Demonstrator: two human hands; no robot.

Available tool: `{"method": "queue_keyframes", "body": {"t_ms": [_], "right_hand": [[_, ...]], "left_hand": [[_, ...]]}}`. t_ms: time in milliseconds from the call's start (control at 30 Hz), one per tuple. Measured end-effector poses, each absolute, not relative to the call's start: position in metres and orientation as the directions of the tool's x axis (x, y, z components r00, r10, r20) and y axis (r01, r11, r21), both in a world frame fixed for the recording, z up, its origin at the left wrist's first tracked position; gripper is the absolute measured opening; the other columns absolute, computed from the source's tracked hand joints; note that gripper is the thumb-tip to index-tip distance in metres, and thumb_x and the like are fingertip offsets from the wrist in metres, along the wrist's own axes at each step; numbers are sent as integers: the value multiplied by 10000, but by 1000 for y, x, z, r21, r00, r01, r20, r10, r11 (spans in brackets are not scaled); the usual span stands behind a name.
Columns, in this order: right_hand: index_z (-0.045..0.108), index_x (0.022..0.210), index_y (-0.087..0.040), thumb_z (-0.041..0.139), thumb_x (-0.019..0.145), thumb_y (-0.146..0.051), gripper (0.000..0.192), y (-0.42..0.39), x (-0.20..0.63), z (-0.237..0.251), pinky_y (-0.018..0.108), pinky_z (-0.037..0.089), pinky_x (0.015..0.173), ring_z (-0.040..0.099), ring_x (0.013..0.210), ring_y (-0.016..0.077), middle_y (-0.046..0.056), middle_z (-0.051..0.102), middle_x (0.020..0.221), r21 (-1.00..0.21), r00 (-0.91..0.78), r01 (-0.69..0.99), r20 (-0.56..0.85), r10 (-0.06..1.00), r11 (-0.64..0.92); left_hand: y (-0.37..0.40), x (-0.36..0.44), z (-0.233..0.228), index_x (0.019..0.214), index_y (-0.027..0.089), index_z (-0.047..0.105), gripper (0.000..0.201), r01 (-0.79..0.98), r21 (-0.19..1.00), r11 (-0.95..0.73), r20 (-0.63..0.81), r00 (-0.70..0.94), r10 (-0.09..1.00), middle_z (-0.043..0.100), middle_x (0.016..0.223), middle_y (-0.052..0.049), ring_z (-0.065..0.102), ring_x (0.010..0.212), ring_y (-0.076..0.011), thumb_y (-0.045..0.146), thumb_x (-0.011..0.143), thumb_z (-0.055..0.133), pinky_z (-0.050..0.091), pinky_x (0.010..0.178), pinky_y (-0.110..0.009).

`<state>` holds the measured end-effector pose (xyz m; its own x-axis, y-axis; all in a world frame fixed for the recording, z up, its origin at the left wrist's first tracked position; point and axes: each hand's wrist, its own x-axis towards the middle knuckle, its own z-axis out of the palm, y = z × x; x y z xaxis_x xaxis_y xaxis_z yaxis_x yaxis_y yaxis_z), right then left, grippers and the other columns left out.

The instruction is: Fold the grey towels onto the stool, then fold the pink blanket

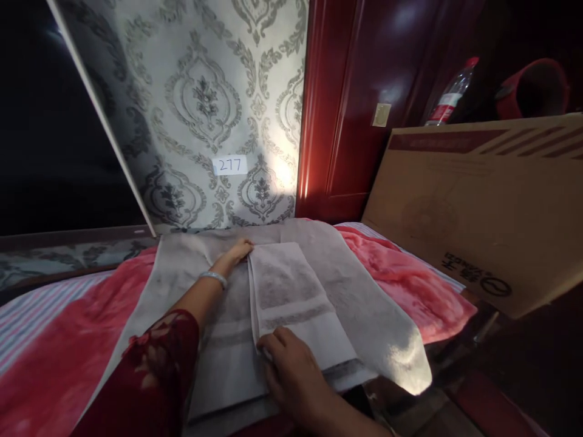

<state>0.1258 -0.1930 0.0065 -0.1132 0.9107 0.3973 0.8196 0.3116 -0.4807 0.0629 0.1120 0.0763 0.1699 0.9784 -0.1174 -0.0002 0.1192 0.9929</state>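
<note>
Grey towel point(291, 291), one: laid flat across the bed, partly folded, with one narrower folded panel lying on top of the wider spread layer; darker woven bands run across both layers. Its near edge sits at the foot of the view, its far edge close to the wall.

Left hand point(237, 250), one: reaching forward, fingers extended and laid flat on the towel at the far left corner of the folded panel; open, gripping nothing. One silver bangle point(214, 277) at the wrist; one dark red lace sleeve point(155, 364) on the forearm.

Right hand point(291, 370), one: resting on the near left corner of the folded panel, fingers curled over its edge; whether it pinches the cloth or merely presses on it cannot be told.

Pink blanket point(54, 358), one: under the towel, showing on both sides.

Striped sheet point(31, 309), one: visible beyond the blanket at left.

Cardboard box point(483, 200), one: flat, large, leaning at right beside the bed.

Plastic bottle point(449, 97), one: red label, behind the box.

Paper label point(230, 164), one: marked 277, stuck on the patterned wallpaper point(204, 91).

Red wooden door point(364, 103), one: right of the wallpaper.
</note>
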Motion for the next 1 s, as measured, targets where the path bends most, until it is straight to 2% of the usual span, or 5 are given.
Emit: {"method": "queue_keyframes", "body": {"t_ms": [233,333,567,833,1000], "right_hand": [[573,1075,-230,530,709,7,438,-173,95,18,300,430,735,587,910,211,55,608,1018,-423,-174,822,451,875,382],[578,1022,-219,555,687,-2,399,-163,78,-3,297,409,712,571,882,207,56,614,999,-381,-250,834,384,889,399],[591,994,-220,549,725,10,357,-156,76,-25,297,376,674,553,839,201,40,613,933,-286,-291,838,485,825,464],[602,1053,-210,551,758,-8,361,-155,76,-16,310,393,700,551,863,206,43,612,948,-256,-303,794,618,725,551],[613,926,-200,602,756,-35,237,-161,73,-18,315,364,663,532,839,207,52,618,905,-161,-423,800,532,733,578]], "left_hand": [[141,57,87,883,170,697,214,245,967,-69,52,75,996,623,694,12,601,646,-139,10,743,674,439,568,-198],[141,40,73,894,143,678,74,402,915,-34,12,57,998,641,737,3,604,646,-135,126,829,709,483,609,-235],[136,25,52,1046,134,672,299,651,757,-53,-27,113,993,698,853,-37,655,721,-151,411,934,671,557,697,-311],[118,33,59,1188,186,645,527,704,669,-236,160,174,972,732,1158,-114,664,1146,-258,34,683,659,496,967,-305],[106,14,57,1200,139,625,510,727,662,-183,140,120,983,730,1076,-127,683,1054,-252,-6,712,589,514,902,-307]]}}
